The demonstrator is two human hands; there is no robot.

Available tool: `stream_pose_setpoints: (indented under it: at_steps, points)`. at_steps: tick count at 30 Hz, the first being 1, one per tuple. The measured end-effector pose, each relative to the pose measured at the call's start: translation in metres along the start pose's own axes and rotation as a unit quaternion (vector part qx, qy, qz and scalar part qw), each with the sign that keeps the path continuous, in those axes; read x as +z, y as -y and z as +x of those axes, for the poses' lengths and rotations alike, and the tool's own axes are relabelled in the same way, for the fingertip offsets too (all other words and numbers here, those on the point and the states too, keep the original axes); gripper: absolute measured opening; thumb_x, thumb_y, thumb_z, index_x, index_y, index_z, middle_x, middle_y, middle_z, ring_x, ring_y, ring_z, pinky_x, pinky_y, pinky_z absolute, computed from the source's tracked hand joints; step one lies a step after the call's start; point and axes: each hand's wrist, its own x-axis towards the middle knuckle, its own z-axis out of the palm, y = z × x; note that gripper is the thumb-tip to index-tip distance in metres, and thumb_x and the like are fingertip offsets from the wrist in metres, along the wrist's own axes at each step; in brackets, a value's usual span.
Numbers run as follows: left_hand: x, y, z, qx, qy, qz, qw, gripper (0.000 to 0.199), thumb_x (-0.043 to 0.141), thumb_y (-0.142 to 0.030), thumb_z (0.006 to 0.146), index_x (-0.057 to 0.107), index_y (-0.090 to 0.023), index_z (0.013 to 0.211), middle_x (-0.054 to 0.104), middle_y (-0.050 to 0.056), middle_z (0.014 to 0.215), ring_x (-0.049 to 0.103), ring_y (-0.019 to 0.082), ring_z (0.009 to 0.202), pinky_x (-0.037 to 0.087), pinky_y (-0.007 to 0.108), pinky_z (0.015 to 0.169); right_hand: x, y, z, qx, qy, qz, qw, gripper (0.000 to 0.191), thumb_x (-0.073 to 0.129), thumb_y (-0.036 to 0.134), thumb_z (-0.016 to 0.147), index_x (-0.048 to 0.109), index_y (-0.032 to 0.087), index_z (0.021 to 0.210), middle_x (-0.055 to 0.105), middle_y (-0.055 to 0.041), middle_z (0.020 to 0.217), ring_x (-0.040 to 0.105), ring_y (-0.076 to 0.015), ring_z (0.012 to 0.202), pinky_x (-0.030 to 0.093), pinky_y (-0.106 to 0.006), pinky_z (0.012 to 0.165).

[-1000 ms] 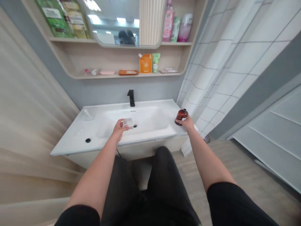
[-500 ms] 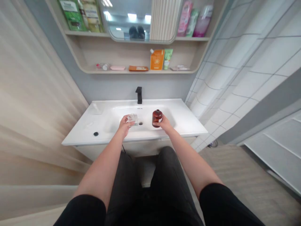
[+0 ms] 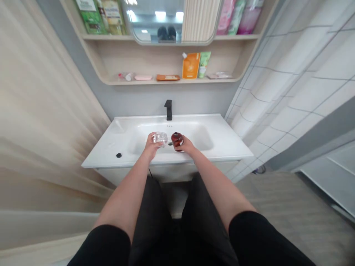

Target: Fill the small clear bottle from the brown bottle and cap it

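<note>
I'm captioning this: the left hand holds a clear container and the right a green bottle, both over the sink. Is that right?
The bottle in the right hand is reddish brown, not green, as the head view shows; the left hand holds a clear container, both over the sink.

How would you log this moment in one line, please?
left hand: holding clear container | right hand: holding brown bottle | place: both over sink | beyond: black faucet

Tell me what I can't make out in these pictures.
All in the head view:
Brown bottle: any writing is too small; the right hand covers part.
Clear container: contents lost in blur; the left hand hides one side.
Pink bottle: top cut off by the upper edge.
</note>
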Motion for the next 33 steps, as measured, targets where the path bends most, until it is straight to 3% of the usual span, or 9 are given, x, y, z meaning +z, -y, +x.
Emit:
stream_pose_setpoints:
  at_steps: [4, 10, 20, 33]
  points:
    - [0.001, 0.002, 0.000, 0.007, 0.005, 0.013, 1.000, 0.078, 0.096, -0.018, 0.048, 0.056, -0.030, 0.115, 0.062, 0.002, 0.120, 0.066, 0.023, 0.102, 0.056, 0.032, 0.077, -0.001, 0.002, 0.001, 0.022, 0.036, -0.038, 0.998, 0.068, 0.089, 0.028, 0.059, 0.067, 0.024, 0.123, 0.079, -0.0016, 0.104, 0.070, -0.0244, 0.091, 0.055, -0.034, 0.083]
    - [0.002, 0.004, 0.000, 0.011, -0.004, 0.039, 0.999, 0.086, 0.098, -0.020, 0.045, 0.057, -0.030, 0.120, 0.062, 0.001, 0.117, 0.065, 0.024, 0.105, 0.055, 0.036, 0.085, 0.003, 0.007, 0.003, 0.034, 0.048, -0.097, 0.994, 0.068, 0.093, 0.028, 0.060, 0.065, 0.024, 0.122, 0.077, -0.0004, 0.096, 0.068, -0.0229, 0.084, 0.050, -0.030, 0.075]
    - [0.003, 0.006, 0.002, 0.028, -0.009, 0.055, 0.998, 0.082, 0.101, -0.023, 0.045, 0.060, -0.025, 0.116, 0.068, 0.002, 0.110, 0.065, 0.024, 0.104, 0.052, 0.037, 0.091, 0.001, 0.013, -0.001, 0.032, 0.049, -0.108, 0.993, 0.072, 0.094, 0.028, 0.060, 0.065, 0.025, 0.127, 0.071, 0.0041, 0.088, 0.065, -0.0205, 0.078, 0.046, -0.028, 0.071]
    - [0.002, 0.005, 0.002, 0.037, -0.007, 0.074, 0.997, 0.086, 0.098, -0.022, 0.046, 0.062, -0.027, 0.125, 0.070, 0.003, 0.116, 0.066, 0.026, 0.107, 0.052, 0.035, 0.089, -0.002, 0.019, -0.003, 0.021, 0.060, -0.122, 0.991, 0.073, 0.094, 0.025, 0.061, 0.065, 0.025, 0.129, 0.075, 0.0026, 0.093, 0.068, -0.0228, 0.084, 0.049, -0.029, 0.075]
